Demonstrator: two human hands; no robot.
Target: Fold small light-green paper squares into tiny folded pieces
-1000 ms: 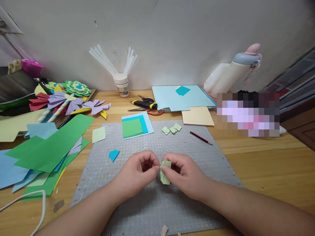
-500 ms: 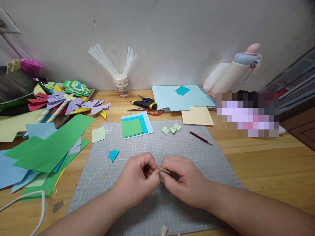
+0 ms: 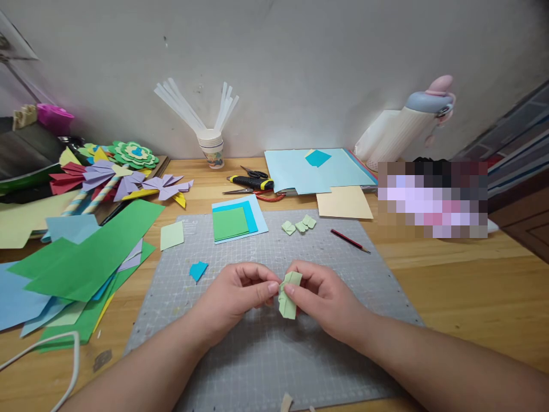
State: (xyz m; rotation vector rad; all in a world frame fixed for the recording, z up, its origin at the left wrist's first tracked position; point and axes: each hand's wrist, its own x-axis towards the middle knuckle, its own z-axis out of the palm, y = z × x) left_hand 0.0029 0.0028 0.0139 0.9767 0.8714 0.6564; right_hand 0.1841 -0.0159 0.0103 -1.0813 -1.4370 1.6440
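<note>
A pale green folded paper [image 3: 291, 306] with creases stands over the grey cutting mat [image 3: 240, 366]. My right hand [image 3: 319, 294] pinches it between the thumb in front and fingers behind. At the paper's left edge, the thumb and index finger of my left hand [image 3: 244, 292] are pinched together on it; the exact contact is partly hidden. Small folded pale green paper pieces [image 3: 301, 225] lie on the mat beyond my hands. To the left are a blue paper scrap [image 3: 198, 271] and a flat pale green sheet [image 3: 172, 236].
Green and blue paper squares [image 3: 231, 223] are stacked at the mat's back edge. A red pencil [image 3: 349, 241] lies right, scissors [image 3: 253, 191] behind. Paper cups with white strips [image 3: 211, 149] stand by the wall. Green sheets [image 3: 94, 257] and a white cable [image 3: 75, 360] are left.
The folded paper has turned so its creased broad face shows, held upright in my right fingers. My left fingers have shifted slightly and straightened along its edge.
</note>
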